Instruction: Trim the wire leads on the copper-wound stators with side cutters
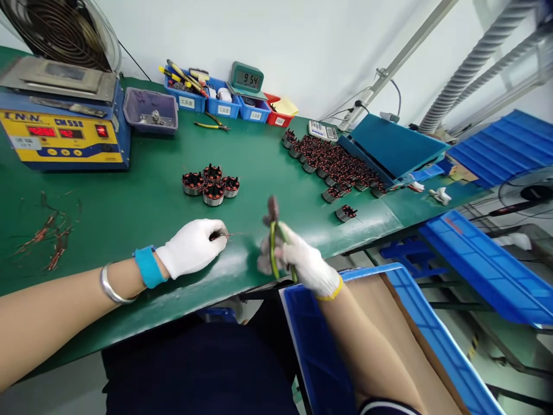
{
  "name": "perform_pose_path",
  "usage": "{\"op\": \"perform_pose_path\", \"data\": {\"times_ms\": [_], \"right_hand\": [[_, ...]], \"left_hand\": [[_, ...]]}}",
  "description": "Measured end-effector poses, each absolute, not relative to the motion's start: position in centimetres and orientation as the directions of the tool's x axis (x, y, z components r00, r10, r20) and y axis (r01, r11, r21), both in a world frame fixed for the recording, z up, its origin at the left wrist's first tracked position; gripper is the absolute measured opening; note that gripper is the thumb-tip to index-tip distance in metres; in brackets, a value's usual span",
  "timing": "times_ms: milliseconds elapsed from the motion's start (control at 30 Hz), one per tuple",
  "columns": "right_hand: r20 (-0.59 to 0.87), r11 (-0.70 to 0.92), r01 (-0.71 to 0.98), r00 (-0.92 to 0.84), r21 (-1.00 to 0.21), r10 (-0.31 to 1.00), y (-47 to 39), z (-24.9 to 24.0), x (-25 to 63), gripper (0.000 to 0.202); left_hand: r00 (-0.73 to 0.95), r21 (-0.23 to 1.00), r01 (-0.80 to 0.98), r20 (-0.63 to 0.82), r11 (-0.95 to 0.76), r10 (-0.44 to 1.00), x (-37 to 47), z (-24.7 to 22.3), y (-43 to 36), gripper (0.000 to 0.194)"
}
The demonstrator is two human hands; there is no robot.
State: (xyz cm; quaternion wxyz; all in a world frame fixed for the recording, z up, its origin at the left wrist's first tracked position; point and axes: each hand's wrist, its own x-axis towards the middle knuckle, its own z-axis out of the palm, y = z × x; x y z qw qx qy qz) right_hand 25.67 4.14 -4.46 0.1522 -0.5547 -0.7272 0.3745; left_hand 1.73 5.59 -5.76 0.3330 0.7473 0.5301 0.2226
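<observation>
My left hand (194, 248), in a white glove, is closed around a small part that looks like a wound stator, mostly hidden by the fingers. A thin copper wire end (233, 234) sticks out of it to the right. My right hand (305, 259), gloved too, grips green-handled cutting pliers (273, 242), blurred by motion, their jaws pointing up and away. Just beyond my left hand stands a small group of copper-wound stators (213, 194) on the green table. A single stator (346, 213) sits farther right, near a large cluster of stators (330, 158).
Loose copper wire scraps (56, 236) lie at the left. Behind them are a yellow-blue soldering unit (64, 132), a purple bin (151, 112), small blue boxes (222, 106), other pliers (211, 124) and a clock (246, 78). A blue crate (401, 276) stands beneath my right arm.
</observation>
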Motion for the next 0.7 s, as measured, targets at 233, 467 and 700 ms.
{"op": "perform_pose_path", "data": {"times_ms": [233, 467, 700], "right_hand": [[-0.546, -0.514, 0.241, -0.584, -0.823, 0.601, 0.0, -4.8, 23.6, 0.067], [-0.505, -0.450, 0.243, -0.547, -0.859, 0.668, 0.5, -4.9, 23.1, 0.043], [-0.515, -0.546, 0.143, -0.588, -0.826, 0.624, -0.1, -4.6, 22.7, 0.049]], "left_hand": [[0.380, 0.710, 0.650, 0.007, -0.272, 0.925, 1.7, -6.1, 5.9, 0.021], [0.395, 0.701, 0.655, 0.000, -0.282, 0.919, 1.5, -6.5, 6.0, 0.015], [0.394, 0.698, 0.658, 0.000, -0.282, 0.919, 1.6, -6.6, 6.2, 0.014]]}}
